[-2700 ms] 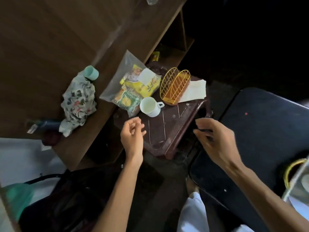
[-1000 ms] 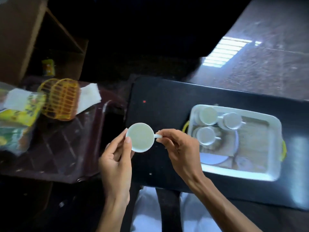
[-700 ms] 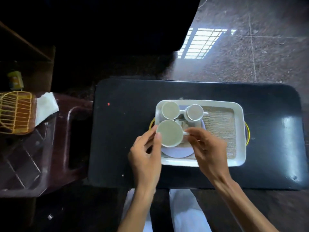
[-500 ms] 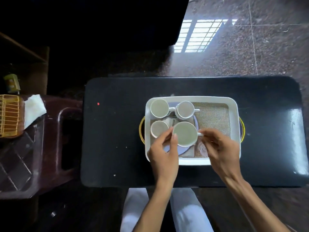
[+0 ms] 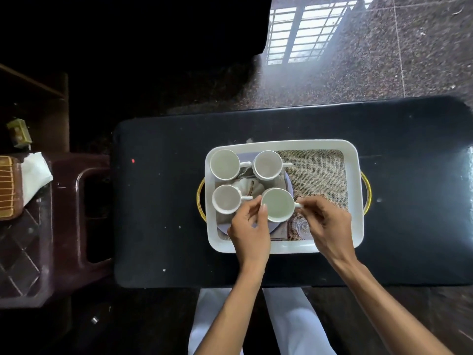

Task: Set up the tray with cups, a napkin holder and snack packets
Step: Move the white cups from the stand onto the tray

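A white tray point(image 5: 355, 190) with gold handles lies on a black table point(image 5: 158, 201). Three white cups point(image 5: 224, 164) stand in its left half on a plate and cloth. A fourth white cup point(image 5: 277, 204) sits at the near middle. My left hand point(image 5: 249, 233) touches its left rim with the fingertips, and my right hand point(image 5: 326, 226) pinches its handle. I cannot tell whether this cup rests on the tray floor. The yellow wire napkin holder point(image 5: 7, 187) and a white napkin point(image 5: 34, 172) are on a dark stool at the far left edge.
The right half of the tray shows a bare burlap mat point(image 5: 317, 175). A small clear glass item point(image 5: 303, 226) lies on the mat by my right hand. The dark plastic stool point(image 5: 51, 239) stands left of the table. My white-trousered legs are below the table edge.
Both hands carried the cup from the stool over to the tray. In the last half second it came lower, into the near-middle spot beside the other cups.
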